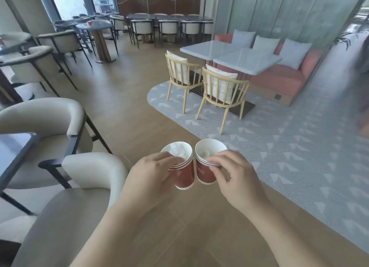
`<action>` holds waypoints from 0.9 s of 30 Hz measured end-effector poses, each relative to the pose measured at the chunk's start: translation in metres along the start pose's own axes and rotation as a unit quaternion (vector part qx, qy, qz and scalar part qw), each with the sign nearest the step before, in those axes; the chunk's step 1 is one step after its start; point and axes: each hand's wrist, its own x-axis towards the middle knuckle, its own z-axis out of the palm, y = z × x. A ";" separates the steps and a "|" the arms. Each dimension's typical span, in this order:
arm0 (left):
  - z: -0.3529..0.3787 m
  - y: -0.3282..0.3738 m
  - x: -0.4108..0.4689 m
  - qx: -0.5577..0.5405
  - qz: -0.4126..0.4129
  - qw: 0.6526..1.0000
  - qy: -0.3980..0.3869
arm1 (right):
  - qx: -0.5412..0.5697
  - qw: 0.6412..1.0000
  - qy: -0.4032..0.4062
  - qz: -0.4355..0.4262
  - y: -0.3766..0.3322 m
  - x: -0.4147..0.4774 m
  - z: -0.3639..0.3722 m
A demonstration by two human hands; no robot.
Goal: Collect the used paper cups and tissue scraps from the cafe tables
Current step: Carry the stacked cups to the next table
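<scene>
The left grip (151,175) is curled round the rim of a nested stack of red paper cups (185,177) with white rims, fingers over the top edge. The right grip (237,179) pinches the rim of a second stack of red cups (205,173) close against the first. Both stacks are held in the air, mouths tilted away from the person. Crumpled white tissue (178,151) sits inside the left stack. The pale lump (205,153) in the right one looks like tissue too, though it is blurred.

Below both grips lies a tan wood-plank floor (127,111). Right of the right grip spreads a grey triangle-patterned carpet (289,147). Beyond it, two white square tables (245,61) stand with pale wooden spindle chairs (221,89) and a salmon bench sofa (279,77). Left of the left grip are cream upholstered armchairs (60,119) and the corner of a dark table (14,147). Far ahead stand more dark tables (95,25) by tall windows.
</scene>
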 end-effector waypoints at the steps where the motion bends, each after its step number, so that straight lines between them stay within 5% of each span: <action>1: 0.001 -0.011 0.010 0.007 -0.010 1.000 0.003 | 0.009 1.000 -0.003 -0.006 0.006 0.013 0.011; 27: -0.010 -0.402 0.358 0.118 -0.160 0.979 0.049 | 0.122 0.980 -0.084 -0.132 0.102 0.502 0.337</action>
